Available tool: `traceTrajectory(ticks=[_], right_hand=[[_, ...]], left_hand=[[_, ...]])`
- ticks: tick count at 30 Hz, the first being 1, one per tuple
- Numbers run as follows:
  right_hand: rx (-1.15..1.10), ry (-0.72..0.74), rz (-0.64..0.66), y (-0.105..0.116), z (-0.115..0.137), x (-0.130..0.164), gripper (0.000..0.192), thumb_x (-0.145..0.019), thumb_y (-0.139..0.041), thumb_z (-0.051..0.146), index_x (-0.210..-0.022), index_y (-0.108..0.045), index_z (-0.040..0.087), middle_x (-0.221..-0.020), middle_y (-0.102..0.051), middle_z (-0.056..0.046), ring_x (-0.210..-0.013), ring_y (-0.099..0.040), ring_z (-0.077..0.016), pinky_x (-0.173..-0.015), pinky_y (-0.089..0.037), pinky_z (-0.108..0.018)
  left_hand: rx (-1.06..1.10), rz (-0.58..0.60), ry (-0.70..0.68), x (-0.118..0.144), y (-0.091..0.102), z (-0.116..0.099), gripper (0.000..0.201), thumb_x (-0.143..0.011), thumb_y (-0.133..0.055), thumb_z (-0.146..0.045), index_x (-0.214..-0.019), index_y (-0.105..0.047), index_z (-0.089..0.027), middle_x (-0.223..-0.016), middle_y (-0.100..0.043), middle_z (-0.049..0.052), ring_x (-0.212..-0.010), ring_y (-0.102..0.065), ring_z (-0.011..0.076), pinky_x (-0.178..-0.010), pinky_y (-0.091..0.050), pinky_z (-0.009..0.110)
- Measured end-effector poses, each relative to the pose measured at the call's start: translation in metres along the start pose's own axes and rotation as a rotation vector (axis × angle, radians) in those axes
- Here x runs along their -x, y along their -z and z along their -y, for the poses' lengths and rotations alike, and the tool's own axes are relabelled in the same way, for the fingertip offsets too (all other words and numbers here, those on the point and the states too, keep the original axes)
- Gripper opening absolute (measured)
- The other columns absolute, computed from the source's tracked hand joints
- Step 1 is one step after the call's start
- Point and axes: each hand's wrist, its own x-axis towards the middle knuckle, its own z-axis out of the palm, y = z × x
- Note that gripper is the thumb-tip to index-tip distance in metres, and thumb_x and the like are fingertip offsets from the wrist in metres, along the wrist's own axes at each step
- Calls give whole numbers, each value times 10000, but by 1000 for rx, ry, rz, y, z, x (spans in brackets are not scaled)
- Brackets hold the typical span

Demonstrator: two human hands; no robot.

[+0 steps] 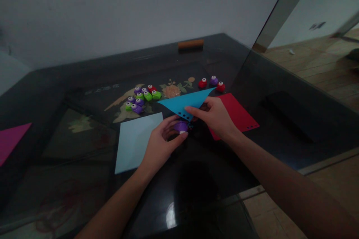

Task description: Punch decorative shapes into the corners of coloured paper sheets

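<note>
My left hand (165,136) is closed around a purple craft punch (181,127), its white button toward my thumb. My right hand (214,115) pinches a blue sheet of paper (186,101), thumb on top. Small shaped holes run along the sheet's near edge, right by the purple punch; whether the edge sits in its slot I cannot tell. Under my right hand lies a red sheet (237,114) with a few punched holes at its near right edge. Beside my left hand is a stack of pale blue paper (136,143).
Several purple, green and red punches (140,99) cluster at the left back. Red punches (202,83) and a purple one stand behind the blue sheet. A brown cylinder (191,44) lies near the wall, a dark flat object (297,114) at right, magenta paper (12,140) at far left.
</note>
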Motion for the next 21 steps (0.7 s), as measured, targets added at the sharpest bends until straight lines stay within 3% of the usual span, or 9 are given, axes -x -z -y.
traceTrajectory(ticks=[7, 21], right_hand=[[-8, 15, 0, 2, -2, -1, 263, -660, -726, 403, -694, -624, 163, -677, -663, -34, -618, -622, -169, -563, -517, -303], [-68, 17, -10, 1, -2, -1, 231, -655, -739, 342, -691, -623, 145, -655, -659, -13, -573, -597, -127, -525, -497, -247]], left_hand=[[-181, 41, -152, 1, 1, 6, 502, -680, -699, -157, -1166, -588, -220, -1109, -665, 67, -1041, -609, 216, -951, -444, 356], [-581, 71, -348, -3, 8, 22, 499, -778, -562, -104, -1263, -490, -193, -1238, -600, 79, -1116, -575, 205, -972, -454, 389]])
